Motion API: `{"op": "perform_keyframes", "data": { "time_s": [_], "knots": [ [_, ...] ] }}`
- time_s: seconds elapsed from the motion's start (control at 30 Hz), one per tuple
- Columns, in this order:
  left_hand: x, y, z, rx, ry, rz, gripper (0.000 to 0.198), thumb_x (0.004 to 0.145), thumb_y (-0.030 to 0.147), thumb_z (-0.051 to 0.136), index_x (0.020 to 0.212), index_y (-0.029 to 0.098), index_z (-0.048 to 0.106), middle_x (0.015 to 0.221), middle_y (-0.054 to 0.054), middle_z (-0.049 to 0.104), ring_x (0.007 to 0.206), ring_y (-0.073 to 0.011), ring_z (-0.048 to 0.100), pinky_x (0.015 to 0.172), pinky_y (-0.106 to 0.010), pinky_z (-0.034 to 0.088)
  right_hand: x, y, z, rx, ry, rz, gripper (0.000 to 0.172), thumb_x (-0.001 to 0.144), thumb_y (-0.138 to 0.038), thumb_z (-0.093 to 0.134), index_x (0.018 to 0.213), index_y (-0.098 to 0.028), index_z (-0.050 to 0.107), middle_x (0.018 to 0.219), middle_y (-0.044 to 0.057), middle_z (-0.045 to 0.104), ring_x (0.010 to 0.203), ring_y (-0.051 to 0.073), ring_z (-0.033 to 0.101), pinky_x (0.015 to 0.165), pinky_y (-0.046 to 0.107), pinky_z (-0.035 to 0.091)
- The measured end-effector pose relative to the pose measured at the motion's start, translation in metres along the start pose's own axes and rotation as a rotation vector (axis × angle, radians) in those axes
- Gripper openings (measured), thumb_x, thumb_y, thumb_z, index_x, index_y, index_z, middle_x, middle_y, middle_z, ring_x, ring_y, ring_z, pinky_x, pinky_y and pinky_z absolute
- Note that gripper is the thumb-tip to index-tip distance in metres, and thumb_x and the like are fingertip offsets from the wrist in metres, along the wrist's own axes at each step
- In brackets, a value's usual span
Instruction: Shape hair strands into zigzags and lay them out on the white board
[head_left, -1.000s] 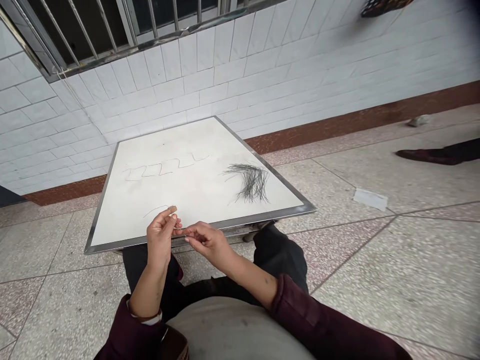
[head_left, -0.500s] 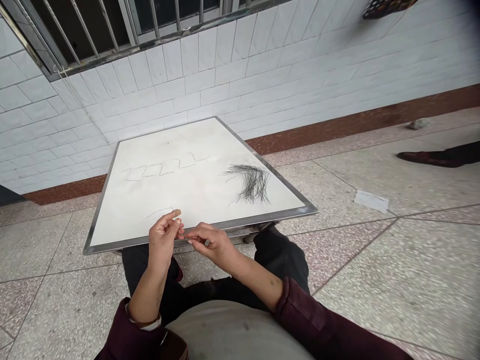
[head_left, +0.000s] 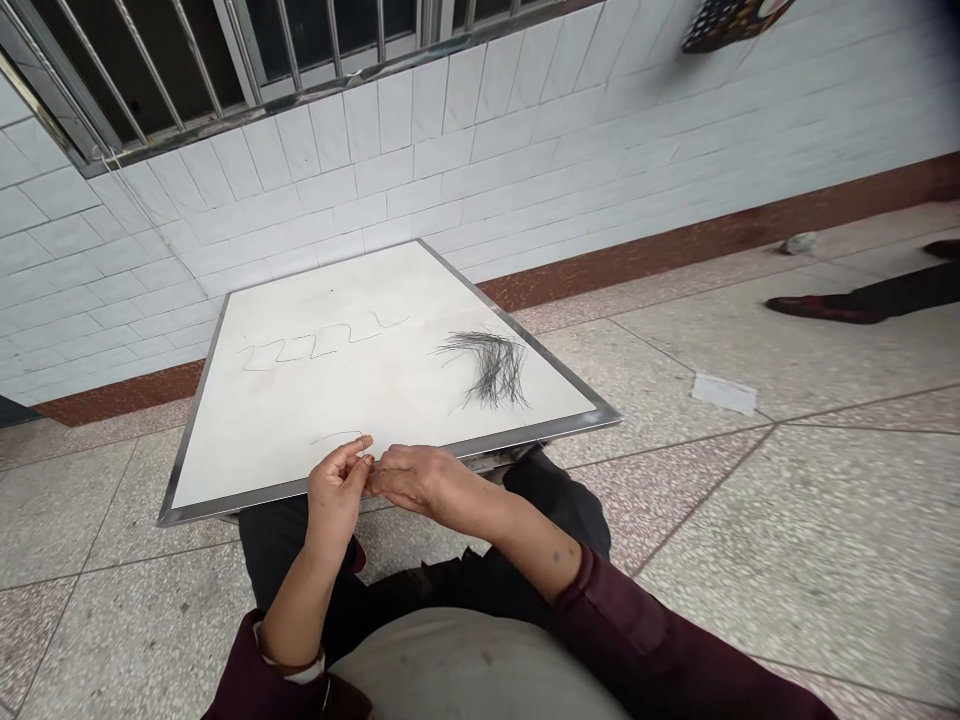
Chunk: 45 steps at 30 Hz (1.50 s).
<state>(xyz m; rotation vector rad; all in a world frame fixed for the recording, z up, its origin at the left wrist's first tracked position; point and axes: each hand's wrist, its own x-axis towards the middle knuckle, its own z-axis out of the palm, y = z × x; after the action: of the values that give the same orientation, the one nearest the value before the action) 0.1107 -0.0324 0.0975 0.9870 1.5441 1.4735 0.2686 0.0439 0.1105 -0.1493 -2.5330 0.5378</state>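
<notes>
A thin dark wire point(head_left: 337, 434) sticks out to the left beyond the fingers of my left hand point(head_left: 334, 495), which pinches it. A tan wrap covers one fingertip of that hand. My right hand point(head_left: 439, 488) meets the left at the fingertips, its fingers pressed together where the wire's other end is hidden. Both hands are over the near edge of a white board with a metal rim point(head_left: 247, 500). Across the board's middle lies a row of several bent wires point(head_left: 311, 350). To the right is a loose pile of straight dark wires point(head_left: 495, 368).
Behind the board stands a white tiled wall point(head_left: 420, 180) with a barred window point(head_left: 292, 50). A flat white piece point(head_left: 724, 393) lies on the speckled floor at right. Farther off, another person's dark shoe point(head_left: 825, 308) shows. My knees are beneath the board's near edge.
My hands have moved slightly right along the board's edge and closer together. The right fingers have closed in over the wire's end. The whole view has shifted a little.
</notes>
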Motion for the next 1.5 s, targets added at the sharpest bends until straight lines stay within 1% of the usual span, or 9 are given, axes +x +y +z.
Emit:
{"op": "perform_keyframes", "data": {
  "time_s": [0.2,0.5,0.57,0.63,0.73,0.9,0.97,1.13,1.5],
  "knots": [
    [-0.001,0.003,0.001,-0.083,0.002,0.038,0.041,0.079,0.033,0.070,0.116,0.019,0.067,0.070,0.003,0.060,0.062,-0.0079,0.055,0.065,-0.022,0.048,0.000,0.005,0.000,-0.045,0.107,0.029,0.015,0.096,-0.021,0.051,0.096,-0.018,0.065,0.084,0.005,0.064,0.079,0.015,0.059,0.069,0.027,0.048],
    [0.002,-0.007,0.004,-0.151,0.029,0.049,0.040,0.078,0.032,0.071,0.115,0.017,0.067,0.069,0.002,0.060,0.063,-0.0086,0.055,0.065,-0.023,0.047,0.001,0.004,0.004,-0.137,0.147,0.017,0.021,0.099,-0.023,0.045,0.094,-0.018,0.064,0.083,0.005,0.063,0.079,0.016,0.055,0.073,0.031,0.045],
    [0.002,-0.005,0.003,-0.191,0.048,0.043,0.041,0.077,0.033,0.072,0.114,0.016,0.067,0.069,0.002,0.059,0.064,-0.0093,0.056,0.065,-0.024,0.048,-0.002,0.008,0.005,-0.148,0.224,0.061,0.015,0.095,-0.029,0.053,0.100,-0.019,0.063,0.090,0.007,0.063,0.086,0.020,0.055,0.078,0.036,0.044],
    [0.002,-0.002,0.002,-0.251,0.094,0.054,0.042,0.075,0.033,0.073,0.113,0.016,0.067,0.070,0.002,0.060,0.066,-0.0100,0.057,0.065,-0.024,0.048,-0.006,0.013,0.007,-0.105,0.392,0.167,0.024,0.088,-0.037,0.064,0.106,-0.021,0.060,0.101,0.009,0.062,0.096,0.024,0.054,0.084,0.041,0.044],
    [0.002,0.002,0.001,-0.339,0.163,0.066,0.043,0.074,0.034,0.075,0.113,0.017,0.067,0.074,0.000,0.062,0.071,-0.0107,0.059,0.065,-0.023,0.048,-0.011,0.020,0.019,0.185,0.664,0.431,0.045,0.077,-0.043,0.074,0.112,-0.023,0.054,0.102,0.009,0.057,0.091,0.023,0.055,0.079,0.040,0.048],
    [0.000,0.004,0.002,-0.373,0.192,0.043,0.041,0.075,0.034,0.075,0.112,0.018,0.067,0.084,-0.003,0.066,0.071,-0.0103,0.059,0.067,-0.024,0.049,-0.008,0.017,0.042,0.923,0.904,0.795,0.063,0.065,-0.039,0.081,0.117,-0.027,0.047,0.107,0.004,0.052,0.087,0.015,0.055,0.073,0.031,0.050],
    [0.000,0.004,0.003,-0.364,0.187,0.048,0.041,0.075,0.034,0.075,0.112,0.018,0.067,0.082,-0.002,0.065,0.071,-0.0102,0.059,0.068,-0.024,0.049,-0.006,0.011,0.045,1.121,0.881,0.817,0.056,0.065,-0.036,0.081,0.113,-0.027,0.053,0.103,0.002,0.054,0.082,0.013,0.054,0.068,0.027,0.049],
    [-0.002,0.003,0.005,-0.269,0.174,0.063,0.044,0.077,0.036,0.073,0.115,0.017,0.065,0.076,0.000,0.062,0.068,-0.0101,0.059,0.067,-0.024,0.050,-0.001,-0.005,0.045,1.335,0.613,0.739,0.025,0.074,-0.039,0.076,0.086,-0.019,0.066,0.074,-0.002,0.058,0.062,0.009,0.051,0.055,0.022,0.041],
    [-0.012,0.000,0.013,-0.067,-0.015,0.025,0.050,0.084,0.043,0.062,0.129,0.020,0.059,0.080,-0.002,0.064,0.072,-0.0120,0.058,0.069,-0.025,0.051,0.000,-0.008,0.044,1.338,0.693,0.716,0.022,0.075,-0.036,0.075,0.082,-0.018,0.064,0.065,-0.003,0.061,0.060,0.009,0.056,0.055,0.020,0.043]
  ]
}}
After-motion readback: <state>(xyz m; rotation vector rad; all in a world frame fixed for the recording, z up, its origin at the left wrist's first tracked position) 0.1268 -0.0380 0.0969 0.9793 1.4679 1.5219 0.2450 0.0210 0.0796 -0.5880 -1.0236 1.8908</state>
